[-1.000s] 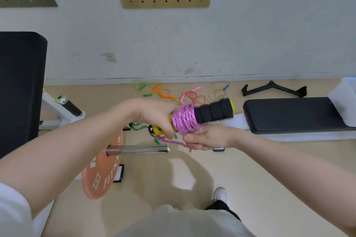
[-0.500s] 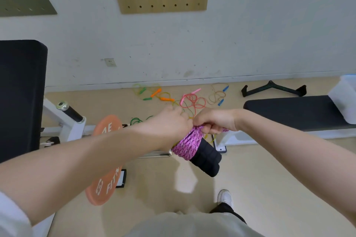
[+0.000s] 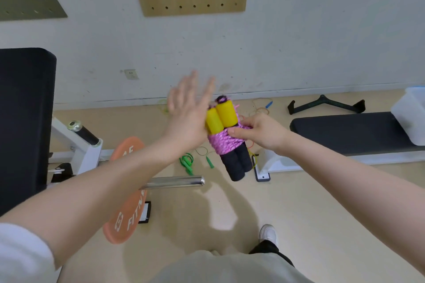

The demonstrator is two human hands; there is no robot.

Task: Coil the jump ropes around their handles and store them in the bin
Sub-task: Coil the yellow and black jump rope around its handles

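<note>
I hold a coiled jump rope (image 3: 226, 142) in front of me: pink cord wound round two handles with yellow tops and black foam bottoms. My right hand (image 3: 257, 130) grips the pink coil from the right, thumb on the cord. My left hand (image 3: 189, 110) is flat with straight, blurred fingers, its palm edge against the yellow ends. Loose ropes lie on the floor: a green one (image 3: 187, 162) and thin coloured ones (image 3: 261, 108) by the wall. A translucent white bin (image 3: 411, 115) sits on the bench at the right edge.
A black bench (image 3: 345, 131) stretches to the right, with a black cable handle (image 3: 326, 105) behind it. A barbell (image 3: 177, 182) with an orange plate (image 3: 125, 190) lies at lower left beside a white rack and a black pad (image 3: 23, 122). A phone (image 3: 262, 171) lies on the floor.
The bundle has turned upright with its yellow ends upward. My left hand has let go of it and opened flat. My right hand has moved onto the pink coil.
</note>
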